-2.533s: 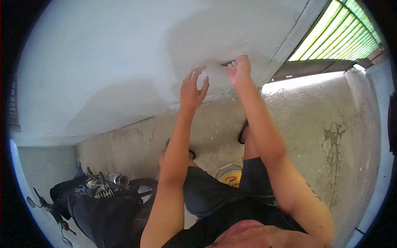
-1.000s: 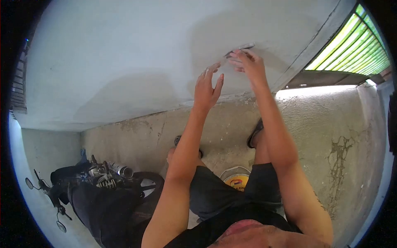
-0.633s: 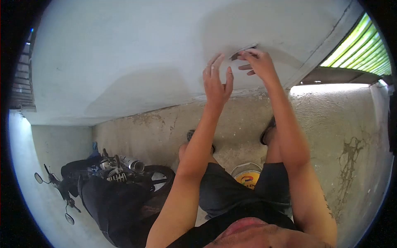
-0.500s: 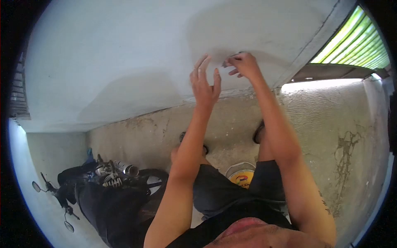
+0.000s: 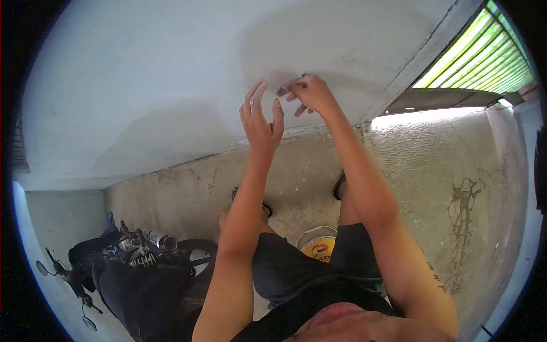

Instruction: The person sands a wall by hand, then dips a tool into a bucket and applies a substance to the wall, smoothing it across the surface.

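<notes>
The hands are apart: the right hand (image 5: 314, 94) pinches a small flat tool (image 5: 281, 91) near the wall's (image 5: 148, 62) lower edge; the left hand (image 5: 261, 121) is spread, empty. Apparently smoothing the surface; the next stroke calls for steady, even pressure.

Concrete floor (image 5: 421, 154), dark cracks (image 5: 464, 205) at right; motorbike (image 5: 142, 259) at left, yellow-labelled bucket (image 5: 319, 248) mid-floor, dark sandals (image 5: 338, 187) nearer wall (image 5: 142, 85).
</notes>
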Available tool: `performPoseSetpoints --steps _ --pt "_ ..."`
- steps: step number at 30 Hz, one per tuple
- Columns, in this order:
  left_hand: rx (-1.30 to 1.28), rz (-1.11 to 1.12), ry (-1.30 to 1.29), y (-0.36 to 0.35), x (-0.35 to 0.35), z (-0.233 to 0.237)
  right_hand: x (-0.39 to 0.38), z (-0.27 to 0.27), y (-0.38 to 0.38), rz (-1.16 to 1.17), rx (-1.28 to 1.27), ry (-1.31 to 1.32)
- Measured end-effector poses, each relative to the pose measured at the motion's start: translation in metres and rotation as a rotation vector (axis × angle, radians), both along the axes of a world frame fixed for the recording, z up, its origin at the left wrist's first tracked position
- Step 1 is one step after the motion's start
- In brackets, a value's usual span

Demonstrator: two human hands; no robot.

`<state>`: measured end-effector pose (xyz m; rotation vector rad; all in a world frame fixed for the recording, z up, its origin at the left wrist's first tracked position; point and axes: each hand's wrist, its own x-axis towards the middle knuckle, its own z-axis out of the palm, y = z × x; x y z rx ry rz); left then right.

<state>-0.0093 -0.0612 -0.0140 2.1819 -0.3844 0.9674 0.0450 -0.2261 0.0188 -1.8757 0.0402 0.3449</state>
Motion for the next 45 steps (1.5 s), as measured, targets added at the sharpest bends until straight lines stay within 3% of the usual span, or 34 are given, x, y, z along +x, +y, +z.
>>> performPoseSetpoints --steps 2,8,11,17,19,20,25,29,35,37,41,43,44,45 --pt "-0.005 -0.006 0.004 -0.001 -0.002 0.002 0.005 -0.011 -0.001 0.045 -0.099 0.021" --pt "-0.014 0.005 0.022 0.001 -0.007 0.003 0.000 -0.003 0.009 -0.025 0.058 -0.020" --pt "-0.026 0.011 0.015 0.000 -0.004 0.003 0.010 -0.020 0.005 0.018 -0.147 0.027" --pt "-0.038 0.004 0.000 0.006 -0.002 0.006 -0.002 0.001 0.014 -0.048 0.052 -0.030" --pt "-0.037 -0.011 0.022 0.005 -0.004 0.007 0.008 -0.023 0.009 0.000 -0.257 0.039" --pt "-0.045 -0.018 0.031 0.005 -0.004 0.005 0.008 -0.028 0.008 -0.002 -0.257 0.039" --pt "-0.059 0.005 0.001 0.007 -0.002 0.007 -0.003 0.000 0.020 -0.074 0.028 -0.072" --pt "-0.040 0.009 0.009 0.006 -0.007 0.002 0.008 -0.037 0.011 -0.028 -0.185 -0.037" --pt "-0.051 0.005 0.008 0.007 -0.002 0.003 0.000 -0.014 0.017 -0.097 -0.001 -0.126" --pt "-0.040 -0.004 -0.006 0.004 -0.001 0.004 0.010 -0.034 0.009 0.024 -0.304 -0.040" --pt "-0.024 0.014 0.004 0.005 0.002 0.006 0.004 -0.015 0.018 0.025 -0.262 -0.168" --pt "-0.023 0.033 0.012 0.005 -0.003 0.006 -0.007 -0.002 0.021 -0.085 -0.004 -0.130" --pt "-0.031 0.019 0.031 0.005 -0.005 0.008 -0.005 -0.011 0.019 -0.081 -0.003 -0.122" --pt "-0.038 0.000 0.044 0.003 -0.004 0.010 0.004 -0.025 0.014 -0.007 -0.208 -0.073"
